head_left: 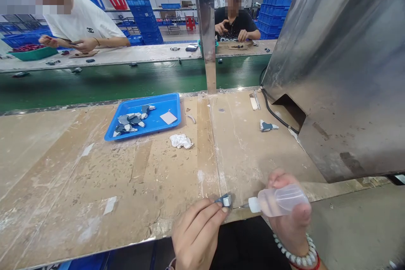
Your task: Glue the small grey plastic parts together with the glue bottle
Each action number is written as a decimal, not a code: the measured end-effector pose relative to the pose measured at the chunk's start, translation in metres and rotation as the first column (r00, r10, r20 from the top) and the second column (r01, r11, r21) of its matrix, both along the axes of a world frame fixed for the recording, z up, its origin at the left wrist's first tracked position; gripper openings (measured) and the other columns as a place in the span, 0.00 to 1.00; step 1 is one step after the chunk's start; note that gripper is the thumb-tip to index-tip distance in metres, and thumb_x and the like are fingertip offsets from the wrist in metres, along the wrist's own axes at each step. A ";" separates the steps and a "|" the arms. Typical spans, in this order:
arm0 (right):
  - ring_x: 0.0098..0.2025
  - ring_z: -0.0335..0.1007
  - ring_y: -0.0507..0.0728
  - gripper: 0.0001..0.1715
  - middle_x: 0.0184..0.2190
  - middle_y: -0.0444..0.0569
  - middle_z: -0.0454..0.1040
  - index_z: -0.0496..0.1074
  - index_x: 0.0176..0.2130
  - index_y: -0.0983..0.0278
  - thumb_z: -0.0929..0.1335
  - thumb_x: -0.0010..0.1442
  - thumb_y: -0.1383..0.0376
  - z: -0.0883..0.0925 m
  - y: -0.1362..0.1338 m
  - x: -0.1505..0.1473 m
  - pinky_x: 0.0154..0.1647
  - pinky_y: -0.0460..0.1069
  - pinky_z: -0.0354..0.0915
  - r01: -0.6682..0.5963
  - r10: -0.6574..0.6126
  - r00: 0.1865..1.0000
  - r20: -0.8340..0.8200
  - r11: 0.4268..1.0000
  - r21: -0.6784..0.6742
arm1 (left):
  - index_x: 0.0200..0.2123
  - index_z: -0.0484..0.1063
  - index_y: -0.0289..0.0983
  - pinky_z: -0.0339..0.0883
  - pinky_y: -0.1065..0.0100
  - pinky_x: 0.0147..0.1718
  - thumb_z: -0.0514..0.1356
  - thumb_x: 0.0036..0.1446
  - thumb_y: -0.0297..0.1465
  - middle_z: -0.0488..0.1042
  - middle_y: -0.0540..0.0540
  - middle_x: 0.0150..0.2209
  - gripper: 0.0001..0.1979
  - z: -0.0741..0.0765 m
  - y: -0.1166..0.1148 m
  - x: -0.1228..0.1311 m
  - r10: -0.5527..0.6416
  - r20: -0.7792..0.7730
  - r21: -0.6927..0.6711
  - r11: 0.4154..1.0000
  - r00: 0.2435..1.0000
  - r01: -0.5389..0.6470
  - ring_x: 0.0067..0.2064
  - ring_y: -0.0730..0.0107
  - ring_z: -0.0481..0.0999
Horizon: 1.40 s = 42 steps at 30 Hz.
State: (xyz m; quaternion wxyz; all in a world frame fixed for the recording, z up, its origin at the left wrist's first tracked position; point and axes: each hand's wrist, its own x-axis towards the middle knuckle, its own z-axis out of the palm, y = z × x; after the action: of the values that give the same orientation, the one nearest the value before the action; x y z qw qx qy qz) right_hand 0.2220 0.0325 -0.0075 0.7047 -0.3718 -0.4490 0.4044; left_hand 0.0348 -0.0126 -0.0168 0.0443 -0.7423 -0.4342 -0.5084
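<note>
Near the front edge of the table, my left hand (202,228) pinches a small dark grey and white plastic part (225,200) between thumb and fingers. My right hand (289,219) is wrapped round a translucent squeeze bottle (283,200) lying on its side in the grip. Its white cap and thin tip point left at the part, with a small gap between them. A similar grey and white part (268,126) lies alone farther back on the right. Several more such parts (131,121) are heaped in a blue tray (152,130).
A crumpled white tissue (181,141) lies before the tray. At right stands a large metal housing (341,84) with a black cable (275,114). A metal post (205,29) rises by the green conveyor belt (142,78). Two people work across the belt.
</note>
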 end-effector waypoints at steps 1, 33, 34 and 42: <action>0.25 0.58 0.53 0.30 0.31 0.46 0.62 0.73 0.32 0.59 0.66 0.58 0.37 0.001 0.001 0.000 0.19 0.48 0.58 0.005 -0.008 0.997 -0.073 0.999 -0.035 | 0.39 0.79 0.33 0.78 0.66 0.42 0.66 0.56 0.14 0.81 0.45 0.35 0.11 0.000 -0.002 -0.001 0.003 -0.016 0.002 1.000 1.000 -0.003 0.44 0.66 0.79; 0.18 0.60 0.47 0.18 0.30 0.43 0.66 0.72 0.31 0.62 0.72 0.58 0.49 0.017 0.009 -0.002 0.12 0.42 0.58 -0.147 0.048 0.944 -0.327 0.947 -0.287 | 0.32 0.74 0.35 0.80 0.73 0.42 0.63 0.61 0.20 0.81 0.47 0.33 0.06 0.022 0.018 -0.006 -0.120 -0.108 -0.143 0.984 0.987 0.104 0.38 0.70 0.84; 0.17 0.60 0.46 0.19 0.30 0.43 0.66 0.72 0.31 0.62 0.71 0.58 0.49 0.017 0.009 -0.003 0.10 0.42 0.57 -0.148 0.051 0.945 -0.325 0.948 -0.282 | 0.31 0.74 0.35 0.80 0.73 0.42 0.63 0.61 0.20 0.81 0.47 0.33 0.07 0.022 0.019 -0.006 -0.130 -0.067 -0.178 0.977 0.989 0.116 0.38 0.70 0.84; 0.15 0.61 0.46 0.19 0.31 0.42 0.67 0.72 0.31 0.63 0.73 0.57 0.50 0.013 0.015 -0.007 0.08 0.42 0.57 -0.144 0.055 0.938 -0.341 0.960 -0.239 | 0.29 0.74 0.36 0.79 0.69 0.38 0.63 0.60 0.21 0.80 0.46 0.32 0.08 0.022 0.018 -0.003 -0.112 0.054 -0.280 0.952 0.992 0.123 0.36 0.67 0.83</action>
State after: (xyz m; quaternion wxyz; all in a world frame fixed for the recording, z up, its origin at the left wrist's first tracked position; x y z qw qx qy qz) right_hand 0.2150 0.0471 0.0057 0.6934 -0.3646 -0.2856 0.5519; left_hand 0.0319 0.0058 0.0055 -0.1008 -0.7558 -0.4582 -0.4569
